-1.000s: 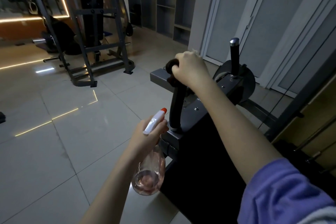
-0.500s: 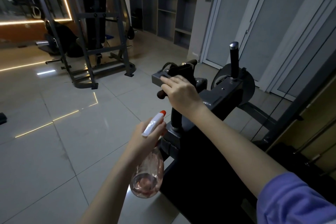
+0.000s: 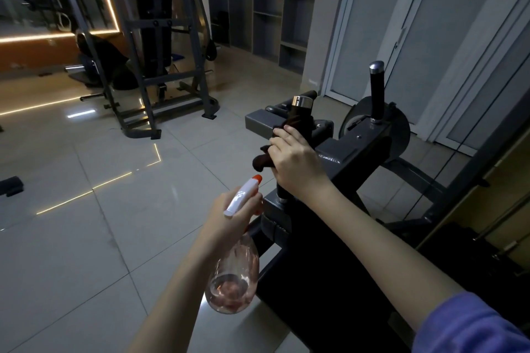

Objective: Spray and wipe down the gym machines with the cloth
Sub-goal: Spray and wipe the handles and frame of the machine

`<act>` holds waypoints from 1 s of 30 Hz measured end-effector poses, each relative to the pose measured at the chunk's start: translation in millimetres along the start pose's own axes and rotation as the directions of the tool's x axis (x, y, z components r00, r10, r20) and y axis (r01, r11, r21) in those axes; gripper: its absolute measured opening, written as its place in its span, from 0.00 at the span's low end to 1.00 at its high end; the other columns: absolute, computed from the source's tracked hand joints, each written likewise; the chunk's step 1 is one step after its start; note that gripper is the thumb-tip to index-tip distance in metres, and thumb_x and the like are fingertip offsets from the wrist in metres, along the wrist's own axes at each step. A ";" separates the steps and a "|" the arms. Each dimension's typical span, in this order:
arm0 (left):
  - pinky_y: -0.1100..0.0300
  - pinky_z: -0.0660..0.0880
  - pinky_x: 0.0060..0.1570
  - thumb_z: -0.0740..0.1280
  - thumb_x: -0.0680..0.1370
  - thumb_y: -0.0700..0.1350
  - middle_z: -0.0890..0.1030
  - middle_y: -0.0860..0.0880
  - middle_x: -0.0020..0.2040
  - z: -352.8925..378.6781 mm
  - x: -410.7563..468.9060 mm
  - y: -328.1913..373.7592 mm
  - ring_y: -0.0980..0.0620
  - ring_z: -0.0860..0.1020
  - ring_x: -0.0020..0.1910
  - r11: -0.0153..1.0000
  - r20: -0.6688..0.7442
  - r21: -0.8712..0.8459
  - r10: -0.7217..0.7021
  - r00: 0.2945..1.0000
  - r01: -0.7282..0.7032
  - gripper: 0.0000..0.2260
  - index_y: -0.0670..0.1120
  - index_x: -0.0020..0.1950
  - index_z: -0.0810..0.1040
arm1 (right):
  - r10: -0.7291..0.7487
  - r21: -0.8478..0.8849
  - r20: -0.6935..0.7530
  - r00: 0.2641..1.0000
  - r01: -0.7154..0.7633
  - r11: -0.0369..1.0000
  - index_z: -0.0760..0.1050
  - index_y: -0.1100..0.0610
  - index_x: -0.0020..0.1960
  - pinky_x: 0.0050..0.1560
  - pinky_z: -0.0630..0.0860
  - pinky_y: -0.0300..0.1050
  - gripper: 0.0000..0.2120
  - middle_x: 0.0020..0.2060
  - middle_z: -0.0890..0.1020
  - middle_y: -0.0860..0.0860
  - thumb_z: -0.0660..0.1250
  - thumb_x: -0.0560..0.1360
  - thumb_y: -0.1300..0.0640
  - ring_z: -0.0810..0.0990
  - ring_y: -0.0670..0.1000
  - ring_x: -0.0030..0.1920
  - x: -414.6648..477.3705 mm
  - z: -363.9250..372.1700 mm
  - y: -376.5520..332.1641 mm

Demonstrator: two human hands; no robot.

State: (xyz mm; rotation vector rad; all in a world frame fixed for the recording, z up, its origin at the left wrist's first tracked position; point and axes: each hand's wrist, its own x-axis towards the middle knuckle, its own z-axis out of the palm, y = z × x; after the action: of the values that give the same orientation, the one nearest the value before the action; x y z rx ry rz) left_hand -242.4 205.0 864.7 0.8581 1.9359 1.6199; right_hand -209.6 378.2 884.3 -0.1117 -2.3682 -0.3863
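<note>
1. Risk: the dark cloth could bunch or slip down the upright handle if the grip slackens, leaving patches unwiped (a judgement only).
2. The right hand is closed round the cloth and the handle of the machine.
3. The left hand grips the spray bottle, just beside the frame.

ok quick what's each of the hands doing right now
Left hand: grips the spray bottle.
Right hand: holds the dark cloth wrapped round the machine's near handle.
</note>
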 end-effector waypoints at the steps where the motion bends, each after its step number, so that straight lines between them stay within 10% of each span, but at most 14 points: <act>1: 0.72 0.68 0.28 0.63 0.80 0.46 0.81 0.43 0.43 -0.7 -1.1 0.3 0.64 0.76 0.30 1.000 0.000 0.000 -0.004 1.000 0.004 0.11 0.38 0.51 0.77 | -0.016 0.010 -0.003 1.000 0.016 1.000 0.80 0.63 0.39 0.65 0.70 0.51 0.03 0.42 0.84 0.58 0.69 0.67 0.64 0.82 0.57 0.52 -1.7 0.5 -0.3; 24: 0.72 0.69 0.30 0.63 0.79 0.45 0.79 0.45 0.39 -3.7 -2.0 -1.8 0.60 0.74 0.32 0.997 -0.016 0.075 0.021 1.000 -0.020 0.10 0.39 0.49 0.77 | -0.112 0.302 0.065 0.992 0.088 0.949 0.79 0.63 0.39 0.69 0.61 0.44 0.11 0.41 0.82 0.56 0.58 0.71 0.62 0.81 0.55 0.51 -71.2 3.7 -22.2; 30: 0.71 0.71 0.31 0.64 0.79 0.47 0.83 0.44 0.43 -8.6 -2.5 -9.1 0.63 0.77 0.34 0.997 -0.047 0.071 -0.013 0.999 0.017 0.10 0.42 0.49 0.79 | 0.220 0.552 0.041 0.975 -0.206 0.808 0.78 0.66 0.45 0.55 0.72 0.41 0.11 0.42 0.80 0.58 0.60 0.73 0.60 0.76 0.53 0.47 -95.4 -6.1 -16.2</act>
State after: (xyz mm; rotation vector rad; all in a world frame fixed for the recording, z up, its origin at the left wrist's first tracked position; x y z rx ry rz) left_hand -248.2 196.3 857.3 0.8382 2.0383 1.5844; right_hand -138.6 363.7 819.9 -0.0965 -2.3143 0.4150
